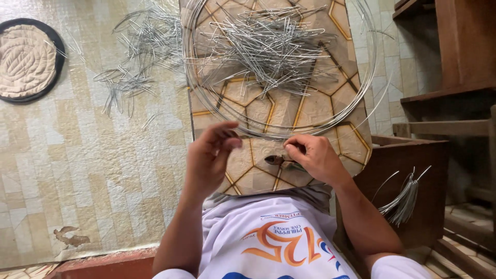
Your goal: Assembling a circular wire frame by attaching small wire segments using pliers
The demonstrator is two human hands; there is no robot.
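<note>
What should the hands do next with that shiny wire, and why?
Probably the left hand should pinch the wire coil where it passes just above the fingers. The right hand already grips dark pliers beside that loop, while the left hand is open and seems to hold nothing. Bent wire pieces lie piled inside the coil.

A board [268, 111] patterned with gold-edged hexagons carries a heap of bent wire pieces [266, 46] at twelve o'clock, ringed by a large wire coil [204, 101]. The tiled floor [77, 175] (vinyl, torn at seven o'clock) bears scattered wire pieces [137, 57] at eleven and a round quilted mat [26, 59] at ten.
</note>
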